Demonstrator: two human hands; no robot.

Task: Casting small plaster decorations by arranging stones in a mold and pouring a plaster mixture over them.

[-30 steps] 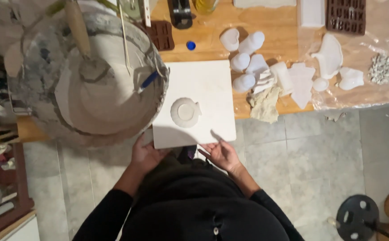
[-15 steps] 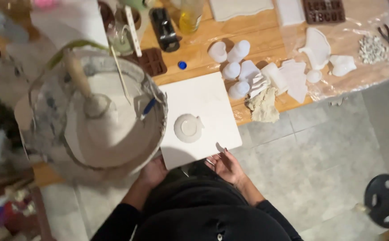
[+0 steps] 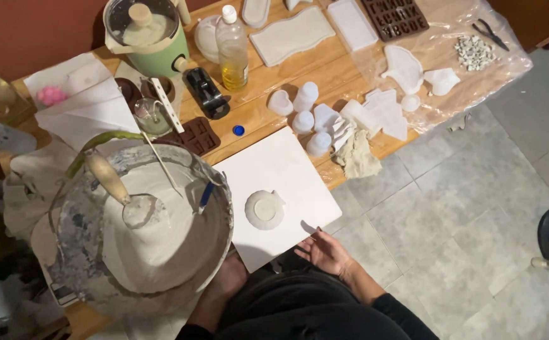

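The right hand lies open, palm up, holding nothing, just beside the near edge of the square white board on the wooden bench. A round pale plaster mould sits on the board. The left hand is tucked under the big plaster-filled bucket; I cannot tell its grip.

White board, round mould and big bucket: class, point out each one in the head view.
White board (image 3: pixel 296 165): head view, bare upper part of its face.
Round mould (image 3: pixel 264 209): head view, its filled middle.
Big bucket (image 3: pixel 224 223): head view, its right rim.
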